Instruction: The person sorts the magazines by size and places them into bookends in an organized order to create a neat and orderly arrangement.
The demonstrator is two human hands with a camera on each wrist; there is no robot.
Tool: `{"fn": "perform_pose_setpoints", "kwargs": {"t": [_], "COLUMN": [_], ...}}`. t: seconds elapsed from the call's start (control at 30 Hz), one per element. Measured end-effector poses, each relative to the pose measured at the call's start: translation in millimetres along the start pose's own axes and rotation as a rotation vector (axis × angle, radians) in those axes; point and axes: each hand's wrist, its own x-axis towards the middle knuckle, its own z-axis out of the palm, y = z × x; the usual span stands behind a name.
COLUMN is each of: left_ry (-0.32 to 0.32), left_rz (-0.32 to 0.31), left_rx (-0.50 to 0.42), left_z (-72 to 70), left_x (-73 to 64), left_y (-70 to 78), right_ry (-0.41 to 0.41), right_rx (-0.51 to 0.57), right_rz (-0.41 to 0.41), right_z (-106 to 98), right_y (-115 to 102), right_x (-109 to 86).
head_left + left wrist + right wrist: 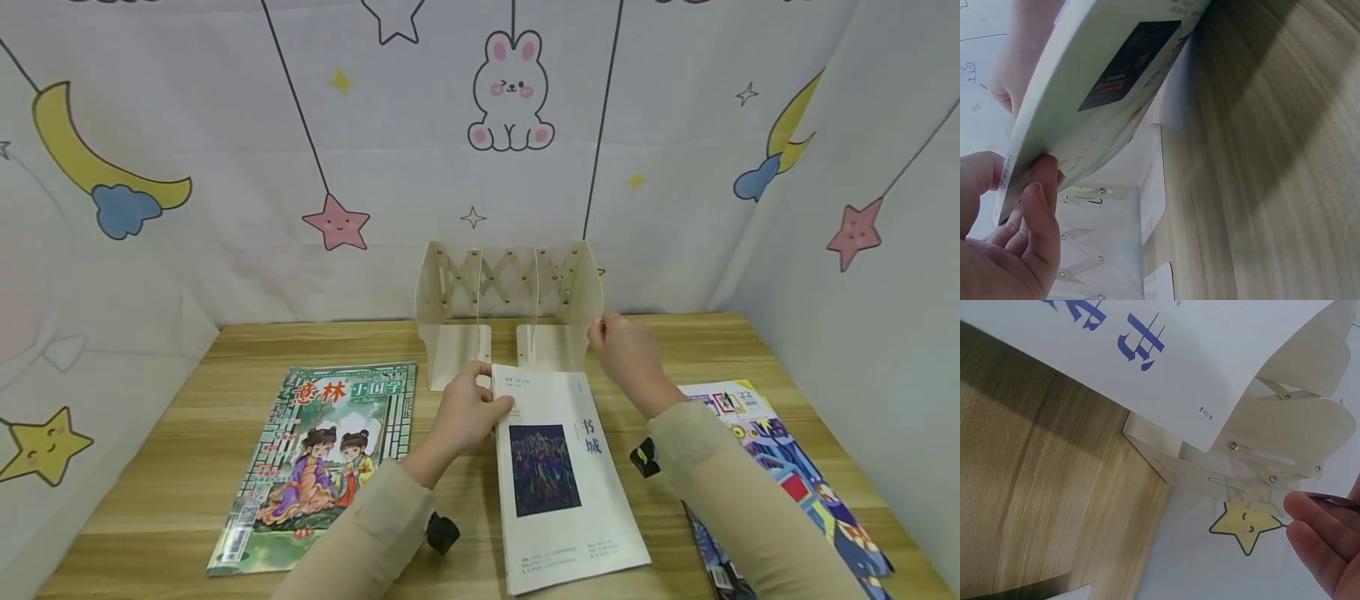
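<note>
A white magazine (543, 467) with a dark picture on its cover slants up from the front of the table toward the rack. My left hand (471, 412) grips its upper left edge, thumb on the front cover; in the left wrist view, the fingers (1044, 212) wrap the spine corner. Behind it stands a cream expanding bookrack (459, 346) with upright dividers and a folding lattice back. My right hand (630, 358) pinches the front edge of the rack's right end panel (585, 300). In the right wrist view, fingertips (1300, 503) meet that panel's edge.
A green illustrated magazine (322, 467) lies flat on the left of the wooden table (150, 483). Another colourful magazine (795, 483) lies at the right, partly under the right sleeve (727, 492). A cartoon-printed curtain (420, 150) hangs behind the rack.
</note>
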Motion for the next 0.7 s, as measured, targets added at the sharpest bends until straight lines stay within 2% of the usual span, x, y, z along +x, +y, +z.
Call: {"fn": "perform_pose_setpoints", "kwargs": {"t": [0.33, 0.47, 0.7], "left_ry": [0.047, 0.077, 0.089], "left_rz": [0.065, 0.09, 0.114], "left_rx": [-0.008, 0.027, 0.054], "left_z": [-5.6, -7.2, -7.9], "left_x": [-6.1, -6.5, -6.8], "left_y": [1.1, 1.7, 6.0], "right_ry": [0.006, 0.005, 0.016], "right_rx": [0.004, 0.021, 0.019], "right_rz": [-0.027, -0.02, -0.01], "right_z": [1.6, 1.9, 0.5], "right_y": [-0.6, -0.6, 1.1], "right_x": [-0.9, -0.9, -1.1]}}
